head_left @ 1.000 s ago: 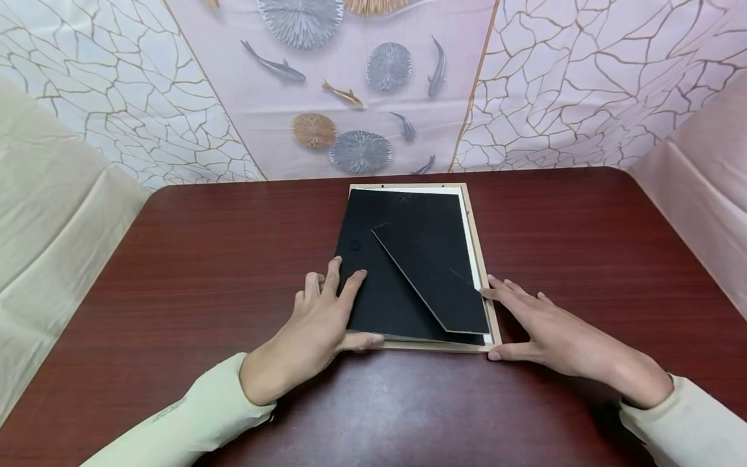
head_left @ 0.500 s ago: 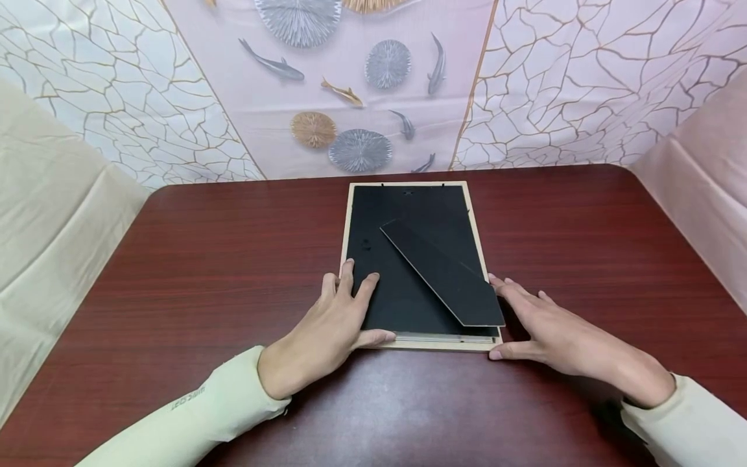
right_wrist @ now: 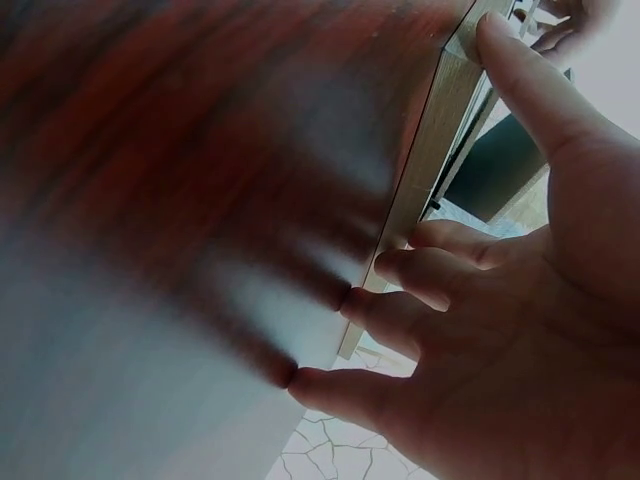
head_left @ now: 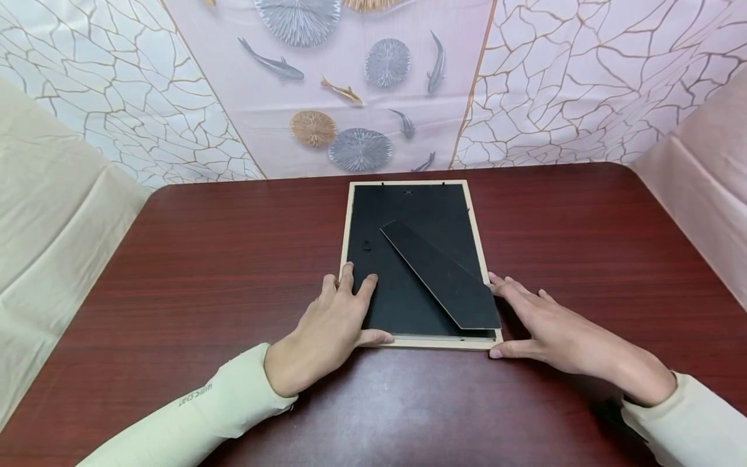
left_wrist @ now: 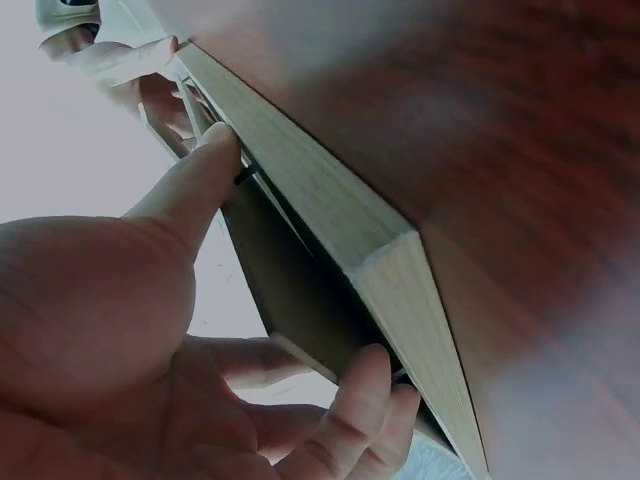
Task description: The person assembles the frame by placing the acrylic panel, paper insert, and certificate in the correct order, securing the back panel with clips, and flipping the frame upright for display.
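Observation:
A light wooden picture frame (head_left: 475, 233) lies face down on the table, its short side toward me. Its black backing board (head_left: 373, 201) sits within the rim, with a pale strip showing along the near side. A black easel stand (head_left: 446, 279) slants across the board, its wide end lifted toward the right. My left hand (head_left: 329, 321) spreads over the near left corner, fingers on the board and left edge, thumb at the near rim. At the near right corner, my right hand (head_left: 551, 331) touches the frame's side with extended fingers and its thumb at the corner.
The dark red wood table (head_left: 233, 246) stretches around the frame. A patterned cloth backdrop (head_left: 362, 84) rises behind its far edge, and plain cloth walls hang at both sides. Small dark metal tabs (left_wrist: 245, 173) stick out of the rim.
The backing board has shifted right with my left hand and now lines up inside the frame, covering the white strip on the right. My right hand has barely moved.

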The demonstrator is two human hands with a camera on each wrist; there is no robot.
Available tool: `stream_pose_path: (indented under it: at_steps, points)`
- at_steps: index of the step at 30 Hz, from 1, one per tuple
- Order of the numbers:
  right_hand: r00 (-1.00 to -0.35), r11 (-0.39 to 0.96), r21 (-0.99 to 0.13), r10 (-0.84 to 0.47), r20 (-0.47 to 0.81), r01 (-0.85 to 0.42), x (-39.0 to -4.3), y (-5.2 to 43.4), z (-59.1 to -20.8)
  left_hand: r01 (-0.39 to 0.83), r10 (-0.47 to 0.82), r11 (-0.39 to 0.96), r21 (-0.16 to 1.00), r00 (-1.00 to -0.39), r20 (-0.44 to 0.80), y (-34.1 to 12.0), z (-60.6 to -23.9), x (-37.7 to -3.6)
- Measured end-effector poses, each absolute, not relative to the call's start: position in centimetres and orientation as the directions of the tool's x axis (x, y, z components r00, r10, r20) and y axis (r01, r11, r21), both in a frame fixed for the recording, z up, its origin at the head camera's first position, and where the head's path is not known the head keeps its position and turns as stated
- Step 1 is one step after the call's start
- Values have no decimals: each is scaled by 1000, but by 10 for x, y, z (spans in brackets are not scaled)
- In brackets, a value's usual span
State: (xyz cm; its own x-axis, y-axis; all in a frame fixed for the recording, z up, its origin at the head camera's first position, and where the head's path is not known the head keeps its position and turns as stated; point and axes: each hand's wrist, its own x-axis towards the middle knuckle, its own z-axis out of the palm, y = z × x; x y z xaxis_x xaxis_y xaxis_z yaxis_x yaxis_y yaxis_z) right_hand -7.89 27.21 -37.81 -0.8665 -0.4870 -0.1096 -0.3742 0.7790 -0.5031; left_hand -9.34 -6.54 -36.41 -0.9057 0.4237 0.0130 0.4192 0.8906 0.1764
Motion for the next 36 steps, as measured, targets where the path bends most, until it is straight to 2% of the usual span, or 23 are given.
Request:
stream_pose_path:
  at_steps: [16,23,30,36]
  points:
    - [-866,775,-500,-491,-93,-386,-78,273,-379,459,477,862,215,-878,-41,-74,-364,-96]
    - [-864,776,-500,-493,-100,-385,-79,273,-379,510,543,829,231,-833,-109,-95,-358,-102]
    - [-864,775,-504,-493,-104,-382,-79,271,-378,497,565,806,321,-808,-167,-108,-358,-104]
    - [-881,803,-483,-457,-123,-349,-76,260,-371,506,574,795,334,-806,-146,-108,-360,-104]
